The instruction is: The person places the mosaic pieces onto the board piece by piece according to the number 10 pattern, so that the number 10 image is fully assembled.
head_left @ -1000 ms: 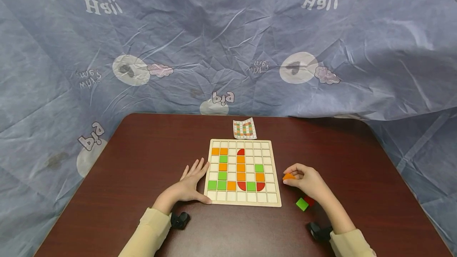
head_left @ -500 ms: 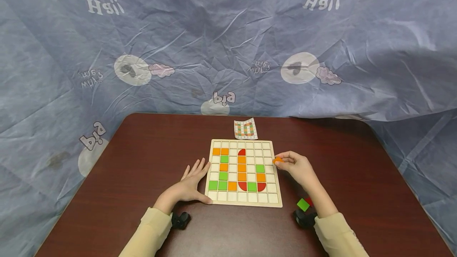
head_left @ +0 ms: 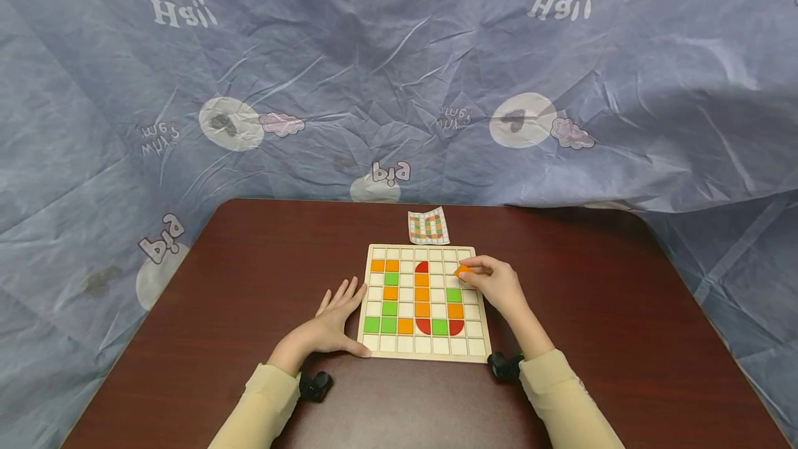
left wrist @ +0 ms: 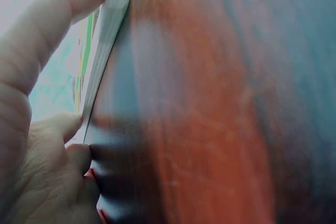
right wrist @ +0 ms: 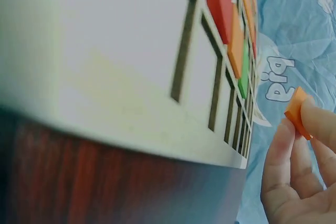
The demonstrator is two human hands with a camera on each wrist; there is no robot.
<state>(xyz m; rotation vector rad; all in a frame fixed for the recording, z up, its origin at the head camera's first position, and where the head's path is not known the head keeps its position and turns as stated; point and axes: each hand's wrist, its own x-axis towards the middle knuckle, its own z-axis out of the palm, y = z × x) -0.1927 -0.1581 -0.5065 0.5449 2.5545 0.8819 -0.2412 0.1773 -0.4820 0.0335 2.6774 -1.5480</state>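
Observation:
A wooden grid board (head_left: 430, 357) lies mid-table, several of its squares filled with orange and green square tiles and red quarter-round tiles. My left hand (head_left: 327, 328) rests at the board's left side, fingers spread straight, thumb at the near left corner; the left wrist view shows the fingers (left wrist: 50, 19) against the board's edge. Over the upper right part of the board, my right hand (head_left: 499, 286) pinches an orange tile (head_left: 462, 270) between thumb and fingers. In the right wrist view that orange tile (right wrist: 297, 111) is held tilted, above the board's surface.
A small paper pattern card (head_left: 428, 226) with a coloured grid lies just beyond the board. A green tile (head_left: 521, 356) barely shows behind the right wrist. The dark brown table (head_left: 280, 241) ends at a blue printed cloth (head_left: 349, 75) behind.
My right hand has carried the orange tile leftward and away from me, from beside the board to above its upper right squares. The left hand stays in place.

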